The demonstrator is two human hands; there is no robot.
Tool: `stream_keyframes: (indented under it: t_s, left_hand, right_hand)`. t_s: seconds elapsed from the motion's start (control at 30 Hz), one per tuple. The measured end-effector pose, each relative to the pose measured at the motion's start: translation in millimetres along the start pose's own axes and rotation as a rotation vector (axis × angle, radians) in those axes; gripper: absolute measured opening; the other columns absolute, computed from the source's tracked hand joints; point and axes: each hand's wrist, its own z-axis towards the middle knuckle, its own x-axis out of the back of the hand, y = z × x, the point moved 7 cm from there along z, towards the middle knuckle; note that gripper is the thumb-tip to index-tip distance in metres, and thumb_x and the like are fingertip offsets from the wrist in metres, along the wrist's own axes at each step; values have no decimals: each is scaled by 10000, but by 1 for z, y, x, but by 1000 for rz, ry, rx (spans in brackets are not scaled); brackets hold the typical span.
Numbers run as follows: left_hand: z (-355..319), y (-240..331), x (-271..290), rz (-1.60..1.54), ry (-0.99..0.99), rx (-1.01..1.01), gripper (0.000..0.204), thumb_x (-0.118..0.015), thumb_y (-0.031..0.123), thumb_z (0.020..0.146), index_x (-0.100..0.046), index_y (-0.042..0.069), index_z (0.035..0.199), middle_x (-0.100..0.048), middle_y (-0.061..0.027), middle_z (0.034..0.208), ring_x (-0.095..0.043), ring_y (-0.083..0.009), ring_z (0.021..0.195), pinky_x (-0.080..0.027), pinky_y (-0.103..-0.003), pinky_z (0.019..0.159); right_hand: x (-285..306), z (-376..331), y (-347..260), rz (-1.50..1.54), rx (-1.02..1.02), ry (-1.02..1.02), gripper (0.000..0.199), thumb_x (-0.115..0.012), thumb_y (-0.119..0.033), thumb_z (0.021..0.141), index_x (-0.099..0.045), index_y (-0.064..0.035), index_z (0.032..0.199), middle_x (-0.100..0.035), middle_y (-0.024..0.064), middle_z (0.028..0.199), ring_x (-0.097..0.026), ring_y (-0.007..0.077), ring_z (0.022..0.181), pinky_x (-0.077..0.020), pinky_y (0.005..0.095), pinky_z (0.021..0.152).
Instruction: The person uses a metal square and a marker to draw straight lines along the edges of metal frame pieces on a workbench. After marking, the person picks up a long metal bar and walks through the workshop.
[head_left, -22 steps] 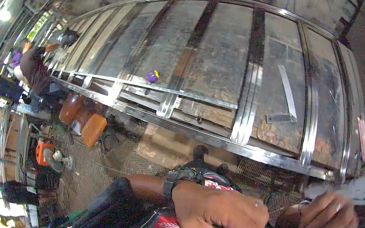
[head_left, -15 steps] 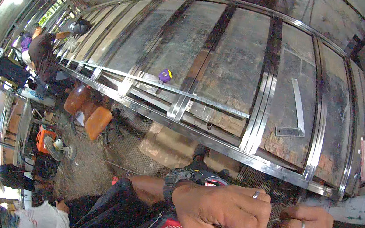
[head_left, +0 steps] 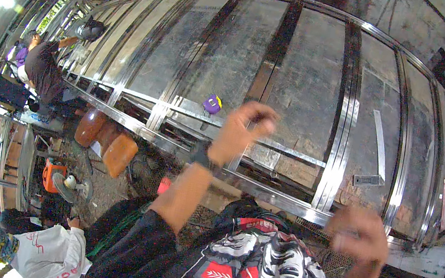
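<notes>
My left hand (head_left: 239, 133) is raised over the near side of a large shiny metal frame (head_left: 337, 156). Its fingers curl, with a gap between thumb and fingertips and nothing visible in them. Close to its left sits a purple and yellow tape measure (head_left: 212, 104). A long thin metal strip (head_left: 295, 152) lies lengthwise along the frame's near side, passing behind that hand. By the frame's near edge, my right hand (head_left: 360, 234) is smeared by motion, so its fingers cannot be read. An L-shaped metal square (head_left: 381, 145) rests farther right on the frame's bed.
Left of the frame, a person in a dark shirt (head_left: 46, 69) bends over its far end. Another in a white shirt (head_left: 53, 252) is at lower left. An orange-brown chair (head_left: 119, 155) and a fan with an orange body (head_left: 53, 176) stand on the floor.
My hands were close together low in front of my body. They have parted: the left reached up and forward over the frame, the right moved slightly up toward its edge.
</notes>
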Motion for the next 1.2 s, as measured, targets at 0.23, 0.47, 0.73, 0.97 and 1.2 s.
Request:
stream_keyframes:
  t_s: [0.23, 0.47, 0.73, 0.97, 1.2]
  left_hand:
    - [59, -308, 137, 1155, -54, 526, 956, -878, 425, 733, -394, 90, 1486, -545, -239, 1414, -561, -441, 1285, -463, -563, 1061]
    - [98, -326, 127, 851, 137, 110, 786, -907, 253, 683, -554, 3, 1339, -653, -209, 1193, -642, -402, 1094, -520, -482, 939]
    - [44, -98, -233, 363, -566, -202, 794, -856, 247, 718, -507, 35, 1399, -661, -227, 1216, -626, -429, 1131, -471, -514, 1015]
    - [-8, -105, -297, 389, -646, -180, 868, -785, 310, 853, -339, 143, 1578, -395, -227, 1573, -405, -400, 1442, -323, -529, 1203]
    - [-75, -195, -144, 507, -241, 195, 435, -662, 279, 959, -620, 91, 1349, -636, -186, 1339, -568, -386, 1281, -460, -473, 1081]
  right_hand:
    - [-66, -60, 204, -347, -817, 368, 275, -693, -104, 902, -689, -46, 1171, -693, 195, 1063, -676, 392, 994, -539, 455, 896]
    - [-106, -91, 196, -295, -1026, 427, 238, -674, -196, 951, -693, -17, 1108, -700, 208, 1054, -681, 385, 1018, -544, 437, 898]
    - [-47, -95, 249, 663, -765, 1365, 458, -662, -271, 1019, -562, -56, 1411, -682, 75, 1157, -645, 139, 975, -545, 297, 788]
    - [44, -195, 311, 293, -848, 1502, 480, -732, -237, 972, -580, -51, 1386, -666, 71, 1133, -617, 146, 975, -543, 297, 785]
    - [160, -228, 413, -261, -808, 1059, 537, -752, -240, 960, -557, -22, 1410, -651, 59, 1132, -570, 143, 944, -479, 303, 848]
